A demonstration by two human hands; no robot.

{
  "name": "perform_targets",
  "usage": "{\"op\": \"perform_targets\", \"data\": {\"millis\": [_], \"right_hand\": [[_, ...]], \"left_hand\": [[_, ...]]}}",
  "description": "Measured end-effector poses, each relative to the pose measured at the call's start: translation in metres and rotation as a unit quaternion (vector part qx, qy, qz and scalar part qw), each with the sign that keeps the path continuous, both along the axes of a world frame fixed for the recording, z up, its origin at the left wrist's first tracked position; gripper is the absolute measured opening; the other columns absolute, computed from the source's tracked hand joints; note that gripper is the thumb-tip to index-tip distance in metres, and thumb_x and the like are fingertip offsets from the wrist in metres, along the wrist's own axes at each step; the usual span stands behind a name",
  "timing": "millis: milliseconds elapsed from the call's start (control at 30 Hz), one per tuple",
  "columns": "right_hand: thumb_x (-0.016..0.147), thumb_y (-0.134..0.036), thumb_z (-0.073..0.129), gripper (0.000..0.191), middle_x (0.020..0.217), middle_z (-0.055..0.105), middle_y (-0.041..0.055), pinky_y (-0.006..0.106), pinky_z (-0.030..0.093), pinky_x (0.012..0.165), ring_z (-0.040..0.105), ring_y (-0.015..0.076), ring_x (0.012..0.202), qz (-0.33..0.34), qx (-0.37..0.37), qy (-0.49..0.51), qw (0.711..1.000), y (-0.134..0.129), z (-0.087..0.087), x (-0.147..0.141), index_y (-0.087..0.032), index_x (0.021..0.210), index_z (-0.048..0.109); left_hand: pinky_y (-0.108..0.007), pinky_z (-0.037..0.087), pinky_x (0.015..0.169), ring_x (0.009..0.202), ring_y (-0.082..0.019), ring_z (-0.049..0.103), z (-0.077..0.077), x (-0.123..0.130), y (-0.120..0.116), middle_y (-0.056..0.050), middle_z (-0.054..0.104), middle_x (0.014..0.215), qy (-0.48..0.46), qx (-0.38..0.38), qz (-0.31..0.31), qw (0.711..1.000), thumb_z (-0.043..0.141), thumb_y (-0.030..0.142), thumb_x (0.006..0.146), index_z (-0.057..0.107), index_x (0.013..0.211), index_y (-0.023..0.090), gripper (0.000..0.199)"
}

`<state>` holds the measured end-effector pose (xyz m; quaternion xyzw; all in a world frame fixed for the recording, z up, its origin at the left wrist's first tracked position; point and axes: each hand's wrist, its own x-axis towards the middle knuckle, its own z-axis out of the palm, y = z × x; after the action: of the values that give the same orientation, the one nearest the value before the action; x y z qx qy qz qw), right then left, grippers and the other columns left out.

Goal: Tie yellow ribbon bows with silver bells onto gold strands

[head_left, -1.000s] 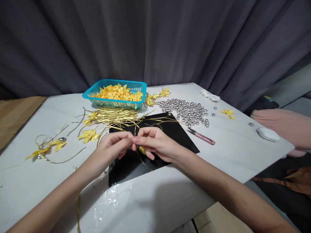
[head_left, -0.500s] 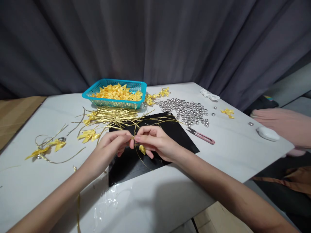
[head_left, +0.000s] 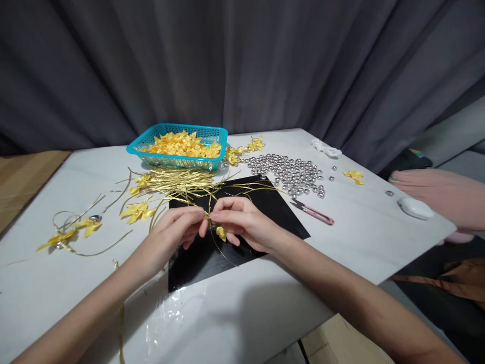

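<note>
Head view | left hand (head_left: 172,233) and right hand (head_left: 242,222) grips pinched together on gold wire (head_left: 209,208) | yellow bow (head_left: 222,233) seemingly just under right fingers.

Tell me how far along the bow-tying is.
Done: a few tied bows lie left of the black mat. In hand: left hand and right hand pinch a gold tie on one bow. Left: a basket of bows, a gold tie pile.

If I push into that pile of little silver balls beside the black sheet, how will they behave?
The silver balls look round and loose, so they would probably roll and scatter. A few strays already lie apart. They look small, so probably light, and the smooth white table would hardly slow them.
</note>
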<state>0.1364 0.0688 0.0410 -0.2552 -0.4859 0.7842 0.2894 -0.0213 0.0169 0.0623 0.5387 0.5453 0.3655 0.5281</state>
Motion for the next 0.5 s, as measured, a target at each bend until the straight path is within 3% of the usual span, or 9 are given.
{"op": "perform_targets", "data": {"millis": [500], "right_hand": [[0.07, -0.024, 0.068, 0.017, 0.044, 0.041, -0.0087, 0.014, 0.031, 0.031, 0.023, 0.0019, 0.035, 0.007, -0.011, -0.001, 1.0, 0.0002, -0.0031, -0.0002, -0.016, 0.063, 0.055]], "left_hand": [[-0.022, 0.032, 0.044, 0.048, -0.011, 0.032, 0.0016, 0.0021, 0.0002, 0.004, 0.034, 0.05, 0.022, 0.002, 0.003, 1.0, 0.043, 0.039, 0.08, 0.047, 0.051, 0.021, 0.034]]}}
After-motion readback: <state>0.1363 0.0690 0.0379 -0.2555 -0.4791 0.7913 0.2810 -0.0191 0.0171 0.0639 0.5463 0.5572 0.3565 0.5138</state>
